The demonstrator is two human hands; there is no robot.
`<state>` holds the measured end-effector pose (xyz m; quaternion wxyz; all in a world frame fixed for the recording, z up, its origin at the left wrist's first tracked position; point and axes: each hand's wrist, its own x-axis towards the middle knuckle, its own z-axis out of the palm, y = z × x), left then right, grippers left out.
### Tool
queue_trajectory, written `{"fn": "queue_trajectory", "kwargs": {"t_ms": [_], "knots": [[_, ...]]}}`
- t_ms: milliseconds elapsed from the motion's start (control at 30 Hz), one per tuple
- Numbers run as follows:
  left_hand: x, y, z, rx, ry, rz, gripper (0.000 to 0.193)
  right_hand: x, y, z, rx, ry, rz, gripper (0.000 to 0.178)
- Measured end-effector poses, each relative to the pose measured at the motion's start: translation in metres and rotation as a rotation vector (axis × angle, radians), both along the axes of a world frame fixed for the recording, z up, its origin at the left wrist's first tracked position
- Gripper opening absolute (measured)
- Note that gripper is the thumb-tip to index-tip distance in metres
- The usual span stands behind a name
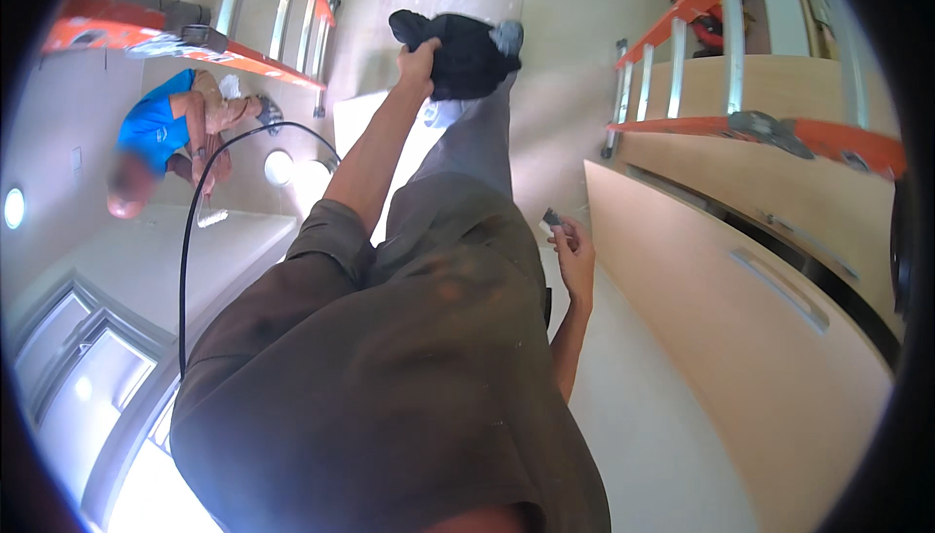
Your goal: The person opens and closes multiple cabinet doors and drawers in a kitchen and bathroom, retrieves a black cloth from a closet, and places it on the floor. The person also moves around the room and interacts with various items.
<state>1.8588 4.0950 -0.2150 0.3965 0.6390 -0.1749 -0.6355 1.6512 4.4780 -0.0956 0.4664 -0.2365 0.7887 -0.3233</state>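
My left hand (419,64) grips the near left edge of a bunched black cloth thing (471,61), possibly a fabric bag or garment. It hangs in front of my lower leg, and a mottled grey patch shows at its right end. Lower down, out past my right side, my right hand (575,246) has its fingers closed around a small dark grey piece (552,217). That piece sticks up beyond the fingertips and is too small to name. My brown shirt (409,387) fills the middle of the view and hides part of both arms.
Orange ladders stand at the left (302,7) and right (672,66). A light wooden cabinet front (721,319) with a metal handle runs along my right. At the left, a person in a blue shirt (161,119) bends over. A black cable (185,270) arcs beside me.
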Motion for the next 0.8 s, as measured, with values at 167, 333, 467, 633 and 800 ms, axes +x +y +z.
{"fn": "queue_trajectory", "kwargs": {"t_ms": [167, 333, 467, 633, 800], "knots": [[-0.014, -0.057, -0.059, 0.168, 0.298, 0.323, 0.081, -0.024, -0.057, -0.054, 0.086, -0.017, 0.101, 0.034], [-0.047, -0.141, -0.118, 0.149, 0.356, 0.508, 0.069, -0.056, -0.199, -0.15, 0.112, -0.071, 0.299, 0.024], [-0.087, -0.219, -0.158, 0.251, 0.179, 0.71, 0.062, -0.079, -0.35, -0.198, 0.22, -0.011, 0.508, 0.02], [-0.104, -0.308, -0.17, 0.305, 0.084, 0.722, 0.068, -0.128, -0.508, -0.202, 0.262, -0.179, 0.337, 0.02], [-0.124, -0.42, -0.142, 0.289, -0.033, 0.621, 0.062, -0.173, -0.603, -0.194, 0.221, -0.157, 0.226, 0.019]]}}
